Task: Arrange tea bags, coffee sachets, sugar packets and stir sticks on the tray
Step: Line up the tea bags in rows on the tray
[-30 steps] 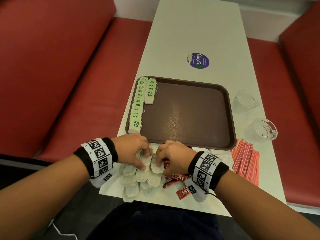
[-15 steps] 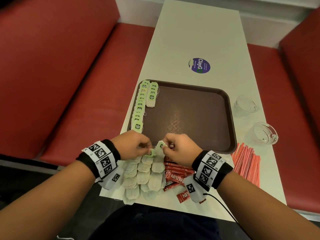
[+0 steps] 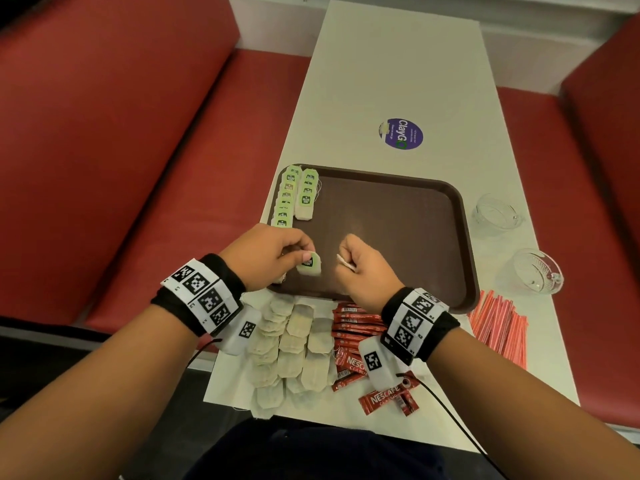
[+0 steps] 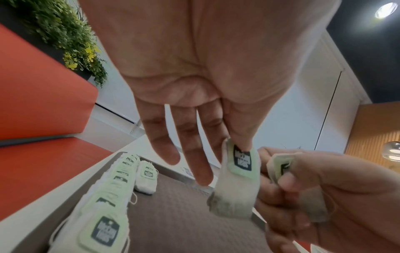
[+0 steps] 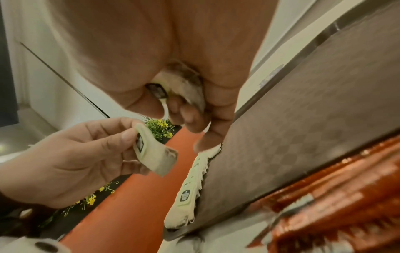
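above the tray (image 3: 460,237), left hand (image 3: 266,258) fingers pinch a tea bag (image 3: 309,265) hanging lengthwise, right hand (image 3: 363,268) clutches another.

Two clear glass cups (image 3: 497,211) (image 3: 535,270) are sitting at three o'clock on the white table (image 3: 398,71); a purple sticker (image 3: 400,133) is lying at twelve, red benches (image 3: 114,140) flanking.

We see the tray (image 3: 398,237) mid-table (image 3: 398,64), with two rows of tea bags (image 3: 294,199) along its left edge. Above its near-left corner, our left hand (image 3: 266,258) holds one tea bag (image 3: 309,267); our right hand (image 3: 363,268), just right of it, holds another tea bag (image 3: 345,263). Loose tea bags (image 3: 291,348) lie on the table before the tray, coffee sachets (image 3: 356,327) right of them, stir sticks (image 3: 498,323) further right. Two glass cups (image 3: 495,216) sit right of the tray, a sticker (image 3: 401,133) behind it.
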{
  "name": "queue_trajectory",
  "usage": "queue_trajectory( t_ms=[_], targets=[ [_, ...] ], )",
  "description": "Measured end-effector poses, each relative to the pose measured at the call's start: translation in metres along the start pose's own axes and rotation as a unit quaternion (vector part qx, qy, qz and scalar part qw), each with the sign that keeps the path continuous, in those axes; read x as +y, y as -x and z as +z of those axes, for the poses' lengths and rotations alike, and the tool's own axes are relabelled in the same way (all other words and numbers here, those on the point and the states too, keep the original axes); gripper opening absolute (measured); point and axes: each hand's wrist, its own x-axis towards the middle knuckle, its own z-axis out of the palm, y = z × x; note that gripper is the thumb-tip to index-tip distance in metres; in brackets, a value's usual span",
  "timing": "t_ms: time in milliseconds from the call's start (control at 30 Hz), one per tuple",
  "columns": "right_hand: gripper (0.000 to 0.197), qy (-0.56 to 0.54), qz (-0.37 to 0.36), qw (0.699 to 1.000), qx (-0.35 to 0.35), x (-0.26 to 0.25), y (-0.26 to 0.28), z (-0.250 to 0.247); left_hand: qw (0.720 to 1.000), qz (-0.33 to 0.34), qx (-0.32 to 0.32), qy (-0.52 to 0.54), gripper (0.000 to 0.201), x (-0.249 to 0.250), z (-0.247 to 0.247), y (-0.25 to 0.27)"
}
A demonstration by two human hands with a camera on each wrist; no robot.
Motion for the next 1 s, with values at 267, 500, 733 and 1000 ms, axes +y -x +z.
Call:
queue_trajectory(
  t_ms=[267, 500, 733, 1000],
  targets=[
    [0.014, 0.025, -0.042, 0.997, -0.053, 0.003, -0.012, 0.006, 0.998, 0.052, 0.031, 0.023, 0.006, 0.009, 0.001, -0.001],
    [0.005, 0.023, -0.017, 0.998, -0.047, 0.007, -0.023, 0.006, 0.998, 0.026, 0.044, 0.025, 0.007, -0.008, 0.007, -0.014],
    [0.024, 0.019, 0.049, 0.999, -0.008, 0.011, -0.027, 0.005, 0.994, -0.057, 0.042, -0.082, 0.013, -0.028, 0.004, -0.064],
    [0.01, 0.037, 0.06, 0.997, -0.04, 0.008, -0.028, -0.004, 0.971, -0.147, -0.008, -0.189, 0.026, -0.054, -0.002, -0.132]
  ],
)
